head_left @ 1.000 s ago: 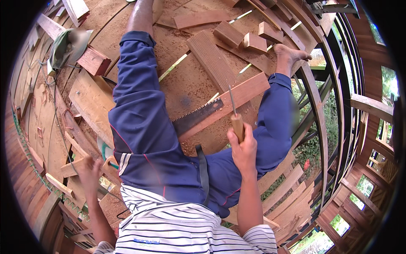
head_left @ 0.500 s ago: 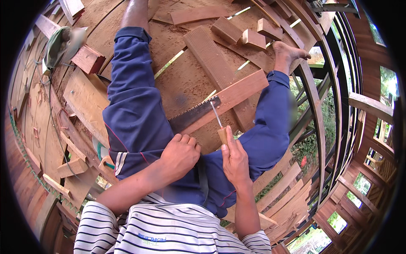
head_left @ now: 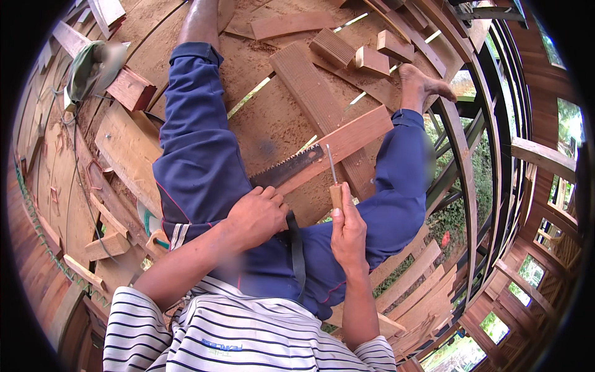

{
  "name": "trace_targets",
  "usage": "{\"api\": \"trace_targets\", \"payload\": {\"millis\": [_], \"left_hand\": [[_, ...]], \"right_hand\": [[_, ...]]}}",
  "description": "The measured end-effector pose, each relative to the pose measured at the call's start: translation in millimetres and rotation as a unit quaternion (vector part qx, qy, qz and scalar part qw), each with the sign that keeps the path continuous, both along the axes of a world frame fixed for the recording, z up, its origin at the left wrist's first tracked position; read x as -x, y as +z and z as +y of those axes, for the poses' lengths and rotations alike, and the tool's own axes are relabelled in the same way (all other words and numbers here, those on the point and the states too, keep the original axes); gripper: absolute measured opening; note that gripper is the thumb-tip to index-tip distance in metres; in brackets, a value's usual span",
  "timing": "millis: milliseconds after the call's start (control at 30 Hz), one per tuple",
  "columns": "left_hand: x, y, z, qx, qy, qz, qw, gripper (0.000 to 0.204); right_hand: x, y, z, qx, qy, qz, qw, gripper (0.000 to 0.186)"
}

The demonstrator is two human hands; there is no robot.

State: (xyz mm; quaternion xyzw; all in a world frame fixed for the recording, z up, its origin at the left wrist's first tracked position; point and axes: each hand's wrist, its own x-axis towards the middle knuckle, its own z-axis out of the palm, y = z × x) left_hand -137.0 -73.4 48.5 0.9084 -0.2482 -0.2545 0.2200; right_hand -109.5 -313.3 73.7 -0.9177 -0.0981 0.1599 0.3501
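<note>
A dark saw blade point(head_left: 290, 168) lies along a reddish board point(head_left: 354, 137) between my legs, its toothed edge facing up and left. My left hand point(head_left: 255, 214) is closed over the near end of the blade and board, close to my lap. The saw's handle cannot be seen. To the right, my right hand point(head_left: 348, 232) wraps round the wooden handle of a slim metal file point(head_left: 335, 189), forefinger stretched along the handle. The file points up and away, its tip beside the far end of the blade, over the board; contact cannot be made out.
A thick plank point(head_left: 310, 93) runs beneath the board on the dusty floor. Short wood blocks point(head_left: 332, 47) lie beyond it. At the far left a greenish cloth-like item point(head_left: 83, 71) rests on a beam, near a dark cord. Gaps and open framing point(head_left: 462, 155) are on the right.
My right hand and the file have shifted to the right, the tip passing from over the blade to beside its far end. My left hand and the saw have moved slightly.
</note>
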Motion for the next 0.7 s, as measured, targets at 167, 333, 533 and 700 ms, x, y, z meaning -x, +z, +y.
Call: {"api": "trace_targets", "payload": {"millis": [167, 333, 533, 700], "left_hand": [[-5, 3, -1, -0.009, 0.001, 0.006, 1.0, 0.039], [-5, 1, 1, 0.009, 0.014, 0.004, 1.0, 0.04], [-7, 1, 3, 0.015, 0.017, 0.013, 1.0, 0.041], [-6, 1, 4, 0.02, 0.021, 0.015, 0.999, 0.042]], "right_hand": [[4, -7, -3, -0.008, -0.019, -0.018, 1.0, 0.051], [3, -3, 4, -0.018, -0.008, 0.002, 1.0, 0.052], [5, -5, 5, -0.018, 0.002, -0.012, 1.0, 0.053], [6, -5, 4, -0.008, 0.009, 0.002, 1.0, 0.052]]}}
